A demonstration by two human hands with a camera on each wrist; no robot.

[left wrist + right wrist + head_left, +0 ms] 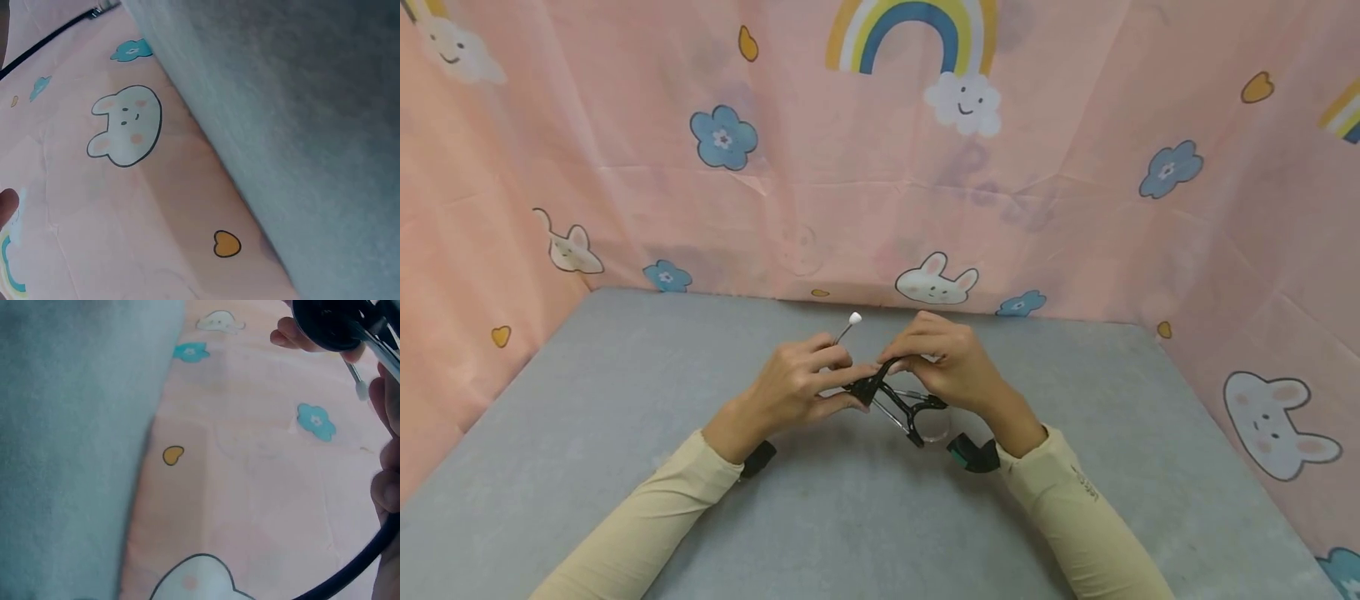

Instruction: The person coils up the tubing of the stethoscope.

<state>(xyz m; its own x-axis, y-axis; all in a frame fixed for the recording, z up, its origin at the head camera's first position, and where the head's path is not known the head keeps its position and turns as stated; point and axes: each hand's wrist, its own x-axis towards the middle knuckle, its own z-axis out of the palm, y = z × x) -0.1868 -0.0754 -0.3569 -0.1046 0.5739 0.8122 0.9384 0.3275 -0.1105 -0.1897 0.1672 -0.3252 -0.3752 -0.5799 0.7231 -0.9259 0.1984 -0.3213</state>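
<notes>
A black stethoscope (865,389) is held up between both hands over the table. My left hand (795,377) grips its dark end, the thumb below and fingers above. My right hand (951,357) pinches the black tubing just to the right. Metal ear tubes (891,415) slant down to the right beside the forked tubing, and one white ear tip (854,318) sticks up behind the left fingers. In the right wrist view a round black piece (328,325) shows near the fingers, with tubing (350,565) below. The left wrist view catches only a fingertip and a black tube (53,34).
A grey table (820,517) lies under the hands. Its back edge meets a pink cloth (850,200) printed with rabbits, flowers and rainbows, which also hangs at both sides. Black wrist camera mounts (973,454) sit under the wrists.
</notes>
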